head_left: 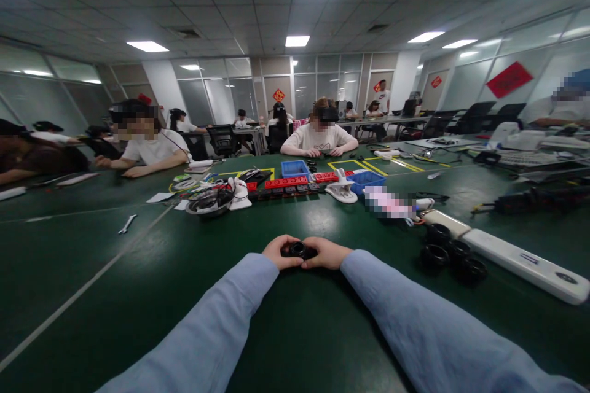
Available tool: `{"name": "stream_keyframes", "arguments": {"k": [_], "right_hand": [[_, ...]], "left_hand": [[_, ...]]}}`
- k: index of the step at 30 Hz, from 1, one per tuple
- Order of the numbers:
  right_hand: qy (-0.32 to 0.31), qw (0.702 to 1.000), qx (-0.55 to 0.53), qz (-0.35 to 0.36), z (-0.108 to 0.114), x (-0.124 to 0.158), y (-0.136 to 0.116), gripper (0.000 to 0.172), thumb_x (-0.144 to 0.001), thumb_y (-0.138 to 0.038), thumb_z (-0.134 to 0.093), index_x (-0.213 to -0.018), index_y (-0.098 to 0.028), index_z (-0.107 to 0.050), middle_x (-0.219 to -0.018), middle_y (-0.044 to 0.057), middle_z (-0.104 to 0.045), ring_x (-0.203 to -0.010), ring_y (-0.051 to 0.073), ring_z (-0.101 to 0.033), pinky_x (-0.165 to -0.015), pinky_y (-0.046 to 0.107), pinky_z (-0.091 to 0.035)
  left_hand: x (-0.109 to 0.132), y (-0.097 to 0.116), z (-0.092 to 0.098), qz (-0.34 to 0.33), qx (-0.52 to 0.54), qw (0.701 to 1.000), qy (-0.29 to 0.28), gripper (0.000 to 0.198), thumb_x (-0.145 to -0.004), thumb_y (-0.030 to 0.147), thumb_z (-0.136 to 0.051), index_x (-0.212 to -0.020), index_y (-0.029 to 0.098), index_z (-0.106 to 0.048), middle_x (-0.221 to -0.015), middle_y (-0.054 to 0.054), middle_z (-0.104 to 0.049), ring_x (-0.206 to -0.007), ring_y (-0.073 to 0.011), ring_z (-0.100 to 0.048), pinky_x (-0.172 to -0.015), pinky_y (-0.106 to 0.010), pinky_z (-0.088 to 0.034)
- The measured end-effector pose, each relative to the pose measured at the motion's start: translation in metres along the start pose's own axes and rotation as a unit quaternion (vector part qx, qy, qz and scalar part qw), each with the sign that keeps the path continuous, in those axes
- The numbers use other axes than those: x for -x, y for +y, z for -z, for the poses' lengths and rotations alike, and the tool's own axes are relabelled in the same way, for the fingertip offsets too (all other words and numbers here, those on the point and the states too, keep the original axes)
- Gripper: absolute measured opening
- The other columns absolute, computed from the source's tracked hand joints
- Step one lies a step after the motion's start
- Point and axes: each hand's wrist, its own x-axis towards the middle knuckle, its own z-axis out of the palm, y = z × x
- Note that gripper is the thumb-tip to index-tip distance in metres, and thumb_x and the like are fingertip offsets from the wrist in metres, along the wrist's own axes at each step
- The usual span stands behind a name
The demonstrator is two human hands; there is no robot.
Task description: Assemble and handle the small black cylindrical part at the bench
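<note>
My left hand (279,252) and my right hand (326,252) meet above the green table in front of me. Their fingers wrap round a small black part with a round, ring-shaped opening (298,249), held from both sides. Its exact kind I cannot make out, since the fingers hide much of it. To the right of my right forearm, several black ring-shaped parts (435,256) sit in a cluster, some with open round mouths.
A long white device (525,261) lies at the right. Ahead are a blue bin (295,169), a second blue bin (366,180), a red strip (286,182), a white clip stand (342,189) and coiled cables (209,199). A wrench (128,224) lies left. A person (320,132) sits opposite.
</note>
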Motion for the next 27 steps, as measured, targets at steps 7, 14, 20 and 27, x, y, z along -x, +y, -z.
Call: {"name": "stream_keyframes", "arguments": {"k": [7, 14, 20, 27], "right_hand": [[0.008, 1.0, 0.001, -0.004, -0.002, 0.0, 0.001, 0.035, -0.058, -0.027, -0.062, -0.089, -0.014, -0.054, -0.081, 0.001, -0.057, -0.075, 0.013, -0.051, -0.066, 0.024, -0.039], [0.028, 0.999, 0.03, -0.013, -0.006, -0.003, 0.007, 0.034, -0.057, -0.033, -0.062, -0.084, -0.014, -0.053, -0.074, -0.001, -0.054, -0.069, 0.012, -0.049, -0.058, 0.022, -0.037], [0.208, 0.947, 0.207, -0.133, -0.023, -0.011, 0.0, 0.036, -0.059, -0.043, -0.057, -0.078, -0.014, -0.05, -0.075, 0.005, -0.054, -0.065, 0.015, -0.049, -0.053, 0.024, -0.032], [0.225, 0.909, 0.326, -0.132, -0.027, -0.001, -0.016, 0.042, -0.063, -0.051, -0.049, -0.083, -0.014, -0.051, -0.085, 0.01, -0.054, -0.082, 0.022, -0.049, -0.069, 0.034, -0.033]], "left_hand": [[0.001, 0.002, 0.0, 0.005, -0.007, 1.0, 0.002, 0.046, -0.049, 0.028, -0.069, -0.09, 0.014, -0.053, -0.081, -0.003, -0.057, -0.072, -0.0139, -0.051, -0.067, -0.026, -0.04], [0.001, 0.003, -0.002, 0.01, -0.019, 1.0, 0.016, 0.046, -0.048, 0.028, -0.069, -0.089, 0.013, -0.053, -0.078, -0.003, -0.056, -0.07, -0.0138, -0.051, -0.065, -0.027, -0.041], [-0.004, 0.012, -0.019, 0.041, -0.099, 0.977, 0.183, 0.041, -0.05, 0.029, -0.068, -0.085, 0.013, -0.053, -0.084, -0.006, -0.053, -0.077, -0.0166, -0.051, -0.068, -0.029, -0.042], [-0.002, 0.012, -0.018, 0.002, -0.143, 0.972, 0.184, 0.04, -0.054, 0.029, -0.065, -0.088, 0.012, -0.053, -0.085, -0.007, -0.051, -0.079, -0.0164, -0.049, -0.069, -0.028, -0.042]]}}
